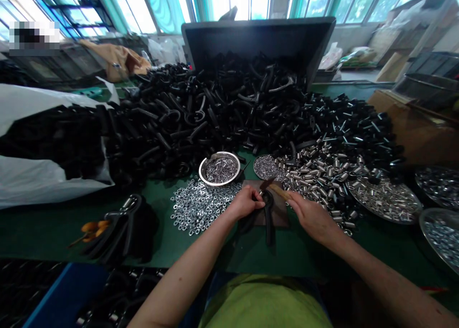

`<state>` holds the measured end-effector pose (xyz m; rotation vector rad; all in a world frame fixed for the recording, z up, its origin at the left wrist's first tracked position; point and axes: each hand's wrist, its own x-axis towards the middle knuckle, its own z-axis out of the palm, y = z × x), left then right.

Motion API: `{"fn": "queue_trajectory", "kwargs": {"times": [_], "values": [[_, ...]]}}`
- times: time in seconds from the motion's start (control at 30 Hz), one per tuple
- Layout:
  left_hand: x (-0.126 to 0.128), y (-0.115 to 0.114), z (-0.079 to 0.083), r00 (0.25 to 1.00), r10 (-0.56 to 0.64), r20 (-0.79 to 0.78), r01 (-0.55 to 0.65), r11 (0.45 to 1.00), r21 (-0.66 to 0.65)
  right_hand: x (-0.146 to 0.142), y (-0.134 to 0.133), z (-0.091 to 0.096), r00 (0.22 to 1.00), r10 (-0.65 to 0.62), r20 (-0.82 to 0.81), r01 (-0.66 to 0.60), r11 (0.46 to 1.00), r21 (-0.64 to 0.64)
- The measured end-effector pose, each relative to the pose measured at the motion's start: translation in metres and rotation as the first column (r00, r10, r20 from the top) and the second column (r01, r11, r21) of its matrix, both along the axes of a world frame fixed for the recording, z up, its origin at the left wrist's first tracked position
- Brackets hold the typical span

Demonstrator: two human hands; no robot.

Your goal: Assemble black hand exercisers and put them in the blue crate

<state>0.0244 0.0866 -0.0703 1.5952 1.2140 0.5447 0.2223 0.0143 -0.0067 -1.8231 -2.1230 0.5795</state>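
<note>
Left hand (245, 202): closed around the top of the black handle part (268, 218).
Right hand (311, 215): wooden-handled tool (275, 188) gripped.
Handle part axis: long axis laid toward the person, head pointing away.

Both bare forearms reach forward, the left hand (246, 202) in a pinching grip, the right hand (311, 216) curled shut.

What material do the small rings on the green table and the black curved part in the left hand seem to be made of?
The small rings look like bright plated metal: silvery, with glints of light. The black curved part, held by the left hand, looks like matte black plastic or rubber coating, since it shows almost no shine; which of the two cannot be told.
</note>
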Motion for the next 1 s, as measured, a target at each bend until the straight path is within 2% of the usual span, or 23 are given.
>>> {"fn": "queue_trajectory", "kwargs": {"times": [0.1,0.13,0.17,0.27,0.33,0.4,0.47,0.53,0.6,0.67,0.7,0.77,0.83,0.87,1.0], "values": [[0.0,-0.001,0.001,1.0,-0.001,-0.012,0.002,1.0,0.023,0.0,-0.004,0.012,0.993,-0.04,-0.11,0.064,0.973,0.223],[-0.001,-0.001,0.002,1.0,0.0,-0.017,0.001,0.999,0.032,0.0,-0.004,0.012,0.994,-0.04,-0.101,0.064,0.969,0.24],[-0.001,-0.001,0.003,1.0,0.003,-0.023,-0.002,0.999,0.039,-0.001,-0.004,0.009,0.998,-0.031,-0.058,0.043,0.977,0.207],[-0.001,-0.004,0.006,0.997,0.023,-0.074,-0.015,0.994,0.104,0.0,0.002,-0.011,0.988,0.032,0.15,-0.027,0.999,-0.036],[-0.001,-0.009,0.007,0.99,0.037,-0.139,-0.009,0.98,0.199,0.002,0.005,-0.019,0.98,0.039,0.195,-0.02,0.995,-0.099],[-0.002,-0.019,0.008,0.975,0.089,-0.206,-0.016,0.944,0.329,0.003,0.004,-0.014,0.992,0.014,0.123,-0.002,0.996,-0.093],[-0.005,-0.034,0.007,0.947,0.211,-0.24,-0.078,0.88,0.469,0.004,-0.006,0.002,1.0,-0.008,-0.013,0.007,0.998,-0.063],[-0.009,-0.052,0.005,0.911,0.323,-0.257,-0.128,0.813,0.568,0.005,-0.021,0.021,0.99,-0.014,-0.143,0.02,0.999,0.044],[-0.013,-0.07,0.002,0.895,0.332,-0.297,-0.106,0.807,0.581,0.005,-0.035,0.03,0.976,-0.021,-0.217,0.067,0.976,0.208],[-0.015,-0.082,-0.001,0.894,0.271,-0.356,-0.042,0.843,0.537,0.004,-0.043,0.025,0.981,-0.013,-0.195,0.071,0.952,0.297],[-0.015,-0.085,-0.002,0.89,0.246,-0.383,-0.015,0.856,0.517,0.003,-0.044,0.019,0.991,0.003,-0.137,0.035,0.961,0.273],[-0.015,-0.087,-0.004,0.876,0.233,-0.421,0.014,0.863,0.505,0.0,-0.041,0.008,0.997,0.077,0.005,-0.077,0.99,0.114],[-0.014,-0.085,-0.005,0.867,0.235,-0.44,0.029,0.857,0.515,-0.003,-0.037,0.005,0.989,0.136,0.063,-0.135,0.991,-0.021],[-0.013,-0.083,-0.005,0.866,0.235,-0.441,0.034,0.853,0.52,-0.005,-0.036,0.006,0.991,0.129,0.043,-0.129,0.992,-0.014],[-0.012,-0.08,-0.004,0.873,0.227,-0.432,0.041,0.848,0.528,-0.005,-0.038,0.014,0.994,0.038,-0.107,-0.017,0.981,0.191]]}}
